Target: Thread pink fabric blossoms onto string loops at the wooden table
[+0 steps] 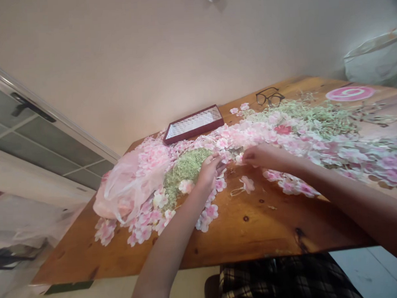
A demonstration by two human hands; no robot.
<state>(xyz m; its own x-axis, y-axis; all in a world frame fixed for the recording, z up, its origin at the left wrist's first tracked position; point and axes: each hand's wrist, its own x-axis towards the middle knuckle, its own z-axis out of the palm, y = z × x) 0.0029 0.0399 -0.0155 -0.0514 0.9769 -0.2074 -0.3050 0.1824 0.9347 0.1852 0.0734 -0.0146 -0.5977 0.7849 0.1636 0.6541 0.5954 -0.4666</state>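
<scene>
Taking the gap between the two hands as the clock's centre, a glazed door (60, 145) with a dark handle (34, 108) stands between nine and ten o'clock, beyond the wooden table (81, 259). A clear plastic bag (123, 186) lies on the table a little below nine, pink showing through it, with loose pink blossoms spread along its near side. At nine, just beside the left arm, is a green clump (186, 167), and just past ten sits a shallow dark red box (194, 125) with a pale patterned inside. The left hand (214, 166) is half open, its fingers loosely bent with the tips at a pink blossom (225, 156); whether they grip it I cannot tell. A heap of pale pink blossoms (239, 136) rises at twelve and runs on towards three. Close to the centre, a small pale blossom (239, 159) shows right at the fingertips of the right hand (251, 156), whose fingers are curled and drawn together, though I cannot tell whether they hold it. A lone blossom with a thin loop (247, 184) lies between four and five. A pair of glasses (270, 98) rests around half past one, dark plaid cloth (284, 278) shows below the table edge at five, and a red flower (283, 129) sits between two and three, with pale green stems (330, 118) and a pink oval (351, 93) bearing a white mark farther out that way; a whitish bag (376, 62) stands just after two
</scene>
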